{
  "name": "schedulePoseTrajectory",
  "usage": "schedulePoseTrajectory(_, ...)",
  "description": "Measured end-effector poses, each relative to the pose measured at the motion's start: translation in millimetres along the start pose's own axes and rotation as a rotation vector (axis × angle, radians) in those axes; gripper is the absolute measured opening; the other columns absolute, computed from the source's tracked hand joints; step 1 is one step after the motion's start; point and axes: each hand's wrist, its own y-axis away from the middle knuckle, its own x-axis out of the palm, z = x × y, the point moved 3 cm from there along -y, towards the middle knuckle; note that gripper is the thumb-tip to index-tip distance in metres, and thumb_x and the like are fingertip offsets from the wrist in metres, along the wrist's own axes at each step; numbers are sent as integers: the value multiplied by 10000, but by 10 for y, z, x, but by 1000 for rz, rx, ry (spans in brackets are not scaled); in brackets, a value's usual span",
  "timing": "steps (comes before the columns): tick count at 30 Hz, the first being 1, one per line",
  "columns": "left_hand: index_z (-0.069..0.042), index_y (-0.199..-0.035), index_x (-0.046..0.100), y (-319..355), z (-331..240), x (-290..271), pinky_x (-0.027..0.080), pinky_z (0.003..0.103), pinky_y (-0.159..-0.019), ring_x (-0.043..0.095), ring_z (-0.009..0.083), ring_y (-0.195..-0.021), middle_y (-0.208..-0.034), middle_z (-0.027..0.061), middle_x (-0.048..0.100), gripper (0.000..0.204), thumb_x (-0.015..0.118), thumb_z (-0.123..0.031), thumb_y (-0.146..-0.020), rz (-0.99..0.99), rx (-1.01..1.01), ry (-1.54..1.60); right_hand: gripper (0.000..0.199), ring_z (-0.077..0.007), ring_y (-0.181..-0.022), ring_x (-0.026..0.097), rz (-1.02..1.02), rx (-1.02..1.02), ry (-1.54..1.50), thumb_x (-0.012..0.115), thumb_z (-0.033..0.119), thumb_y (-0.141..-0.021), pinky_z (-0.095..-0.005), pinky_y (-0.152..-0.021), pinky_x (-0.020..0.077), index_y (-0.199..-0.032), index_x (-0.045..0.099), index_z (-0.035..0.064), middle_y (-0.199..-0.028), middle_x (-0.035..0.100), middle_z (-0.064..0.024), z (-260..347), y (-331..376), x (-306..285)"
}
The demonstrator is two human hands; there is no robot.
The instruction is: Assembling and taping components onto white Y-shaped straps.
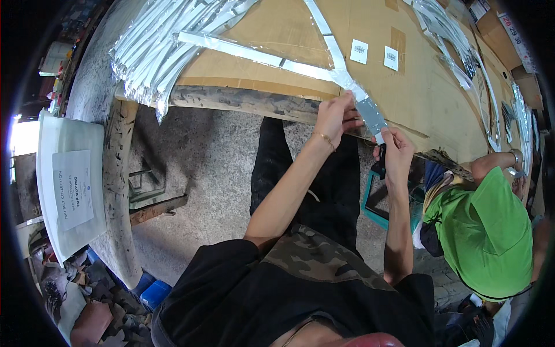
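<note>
The largest item is a worktable with a worn wooden edge (231,99), its top covered by a flat brown cardboard sheet (277,32). At its right end is a co-worker in a bright green shirt (488,237), one bent arm at the table edge.

A tall translucent white plastic bin (72,234), bearing a printed paper sheet (73,191), stands beyond the table's left side. On the cardboard at far left lies a thick bundle of silvery-white strips in clear film (159,49), some ends overhanging the edge. A smaller bundle of similar silvery strips (442,29) lies at upper right. Below the table, right of the person's legs, is a turquoise rigid frame (376,218), partly hidden.

A Y-shaped silvery-white strip piece in clear film, with a flat grey section (370,113), lies with both branches on the cardboard; its near end projects past the table edge between the hands.

The left hand (338,118) has its fingers curled at the grey section's left edge, touching it; whether the thumb closes on it cannot be told. The right hand (397,147) pinches the white near end between thumb and forefinger.

Two small white paper labels (359,51) lie beyond the hands. A small black object (380,166), kind undetermined, shows beneath the right hand.
</note>
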Motion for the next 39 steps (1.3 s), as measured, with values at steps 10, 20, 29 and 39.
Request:
schedulePoseTrajectory(10, 17, -972, 567, -23, 53, 9, 513, 281, -566, 632, 154, -667, -795, 74, 635, 233, 702, -75, -805, -171, 151, -223, 172, -94, -543, 552, 184, 99, 86, 565, 132, -932, -218, -502, 427, -908, 618, -30, -769, 648, -70, -22, -2, -64)
schedulePoseTrajectory(20, 4, -764, 599, 183, 415, -19, 439, 245, -498, 520, 100, -514, -644, 32, 569, 201, 692, -149, -853, 19, 40, -215, 175, -114, -550, 586, 115, 85, 139, 568, 130, -933, -231, -510, 454, -887, 614, -32, -736, 644, -79, -95, 31, -61)
schedulePoseTrajectory(29, -5, -761, 638, 285, 418, 50, 470, 241, -533, 564, 102, -537, -665, 38, 610, 232, 681, -201, -878, 13, 87, -233, 180, -121, -637, 610, 217, 125, 8, 553, 120, -940, -237, -586, 472, -944, 629, -43, -810, 663, -87, -35, 123, -136)
schedulePoseTrajectory(39, 14, -786, 655, 331, 446, 18, 461, 236, -520, 571, 103, -544, -693, 56, 636, 254, 664, -218, -891, -23, 108, -241, 238, -97, -570, 573, 219, 167, 14, 571, 181, -937, -224, -545, 445, -860, 642, -32, -690, 637, -58, 42, 159, -76)
